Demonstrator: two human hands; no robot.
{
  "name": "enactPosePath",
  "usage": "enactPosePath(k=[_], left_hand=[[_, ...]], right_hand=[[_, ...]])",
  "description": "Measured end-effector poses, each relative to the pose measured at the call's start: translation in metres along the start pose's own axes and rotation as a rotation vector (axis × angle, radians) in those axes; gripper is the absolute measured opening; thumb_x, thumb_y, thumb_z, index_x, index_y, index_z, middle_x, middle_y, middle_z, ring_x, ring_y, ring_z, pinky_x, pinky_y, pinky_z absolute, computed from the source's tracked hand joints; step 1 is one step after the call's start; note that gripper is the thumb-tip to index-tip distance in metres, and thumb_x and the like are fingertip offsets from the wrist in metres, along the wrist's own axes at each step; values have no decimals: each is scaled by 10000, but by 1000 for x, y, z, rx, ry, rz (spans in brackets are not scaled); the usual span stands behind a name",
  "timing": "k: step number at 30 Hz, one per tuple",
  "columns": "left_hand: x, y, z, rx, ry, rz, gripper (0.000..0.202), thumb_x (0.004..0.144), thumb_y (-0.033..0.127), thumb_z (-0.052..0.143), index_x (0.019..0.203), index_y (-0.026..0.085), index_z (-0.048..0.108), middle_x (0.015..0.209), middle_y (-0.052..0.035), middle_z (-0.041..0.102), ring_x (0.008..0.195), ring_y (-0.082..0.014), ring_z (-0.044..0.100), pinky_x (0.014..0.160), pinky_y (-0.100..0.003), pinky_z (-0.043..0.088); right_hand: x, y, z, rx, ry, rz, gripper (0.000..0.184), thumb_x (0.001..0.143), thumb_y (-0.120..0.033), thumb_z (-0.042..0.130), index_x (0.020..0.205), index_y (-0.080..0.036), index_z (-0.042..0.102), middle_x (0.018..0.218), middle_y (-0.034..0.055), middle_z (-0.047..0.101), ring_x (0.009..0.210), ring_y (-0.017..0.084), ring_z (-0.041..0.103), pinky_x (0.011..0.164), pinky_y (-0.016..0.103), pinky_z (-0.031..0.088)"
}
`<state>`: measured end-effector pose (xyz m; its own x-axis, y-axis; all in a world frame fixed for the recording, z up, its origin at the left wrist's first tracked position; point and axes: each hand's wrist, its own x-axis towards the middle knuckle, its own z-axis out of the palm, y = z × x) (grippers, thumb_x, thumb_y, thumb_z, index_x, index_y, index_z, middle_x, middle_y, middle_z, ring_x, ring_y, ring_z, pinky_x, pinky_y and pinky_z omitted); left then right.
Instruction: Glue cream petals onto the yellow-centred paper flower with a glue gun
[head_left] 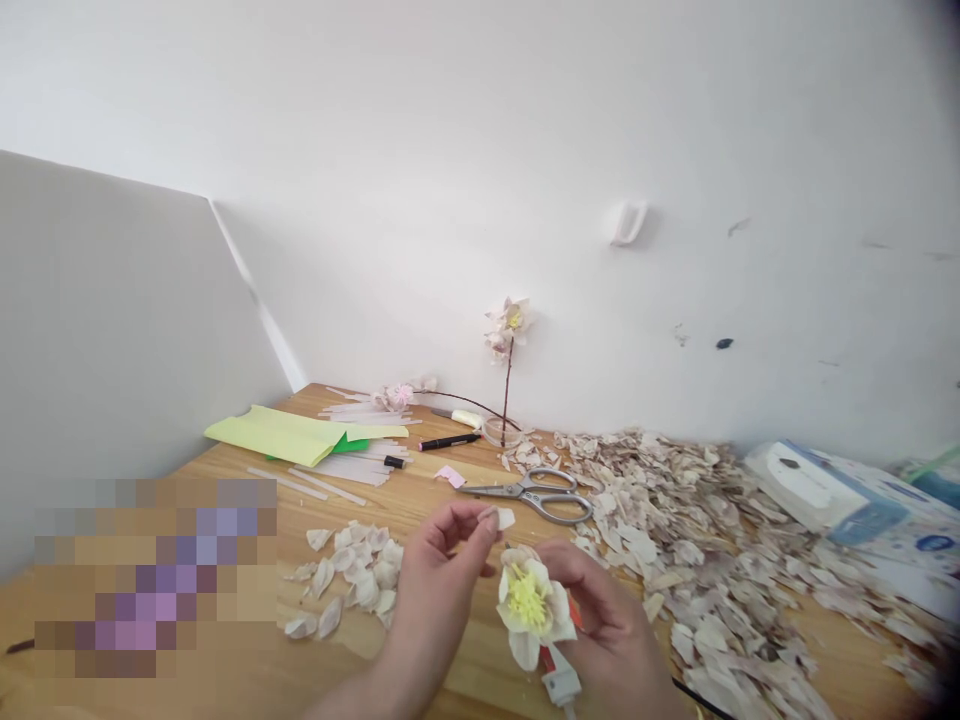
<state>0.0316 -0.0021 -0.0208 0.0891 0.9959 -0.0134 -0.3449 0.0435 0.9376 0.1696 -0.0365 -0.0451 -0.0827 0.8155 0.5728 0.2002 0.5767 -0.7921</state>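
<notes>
My left hand [451, 560] is closed, pinching a small pale petal [506, 518] between thumb and fingertips. Just right of it, my right hand [604, 610] curls around the back of an artificial flower [529, 605] with cream petals and a bright yellow centre. The flower faces me and covers part of the right fingers. Below and behind it shows a white and red tool [561, 682], which looks like a glue gun; how it rests against the right hand is hidden. Loose petals [364, 565] lie left of my left hand.
Silver scissors [529, 492] lie beyond my hands, near a black marker [450, 441]. A large petal heap [675, 510] spreads rightward to a tissue pack [840, 490]. Yellow paper [277, 432] and translucent sticks [360, 465] lie left. A flower stem [507, 380] stands by the wall.
</notes>
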Motion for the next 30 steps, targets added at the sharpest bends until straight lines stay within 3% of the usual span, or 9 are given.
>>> enactPosePath(k=[4, 8, 15, 24, 27, 30], left_hand=[[5, 21, -10, 198, -70, 116, 173, 676, 314, 662, 749, 159, 634, 761, -23, 630, 682, -131, 561, 589, -231, 465], [8, 40, -20, 380, -229, 80, 163, 686, 306, 647, 754, 159, 626, 712, -30, 653, 700, -157, 603, 604, -243, 452], [0, 50, -24, 670, -334, 112, 101, 712, 258, 610, 709, 179, 673, 704, -11, 692, 662, -133, 613, 594, -211, 459], [-9, 62, -29, 765, -560, 385, 195, 727, 100, 550, 778, 224, 691, 771, 20, 705, 697, -103, 616, 624, -172, 481], [-10, 62, -27, 737, -585, 360, 203, 722, 94, 550, 791, 221, 692, 784, 20, 707, 708, -101, 624, 651, -178, 495], [-11, 60, -23, 742, -512, 282, 169, 718, 120, 560, 767, 211, 694, 747, 25, 709, 666, -96, 622, 606, -164, 491]], right_hand=[[1, 0, -6, 101, 63, 135, 85, 717, -287, 690, 800, -274, 679, 766, 10, 659, 691, 159, 604, 654, 229, 476], [3, -1, -7, 159, 77, 226, 151, 676, -395, 718, 754, -269, 686, 690, -2, 648, 650, 144, 585, 632, 214, 473], [5, 3, -17, 146, -136, 84, 48, 794, -256, 626, 821, -276, 660, 807, 14, 667, 763, 162, 612, 692, 258, 479], [6, -8, -25, 73, -253, -24, 238, 803, -129, 601, 899, -343, 637, 851, -14, 648, 791, 155, 589, 708, 280, 457], [3, -5, -24, 136, -233, 31, 195, 791, -156, 624, 871, -332, 653, 848, -4, 632, 790, 156, 579, 710, 278, 453], [2, 2, -22, 274, -192, 123, 109, 760, -223, 671, 828, -308, 673, 828, 6, 607, 764, 151, 568, 690, 269, 457]])
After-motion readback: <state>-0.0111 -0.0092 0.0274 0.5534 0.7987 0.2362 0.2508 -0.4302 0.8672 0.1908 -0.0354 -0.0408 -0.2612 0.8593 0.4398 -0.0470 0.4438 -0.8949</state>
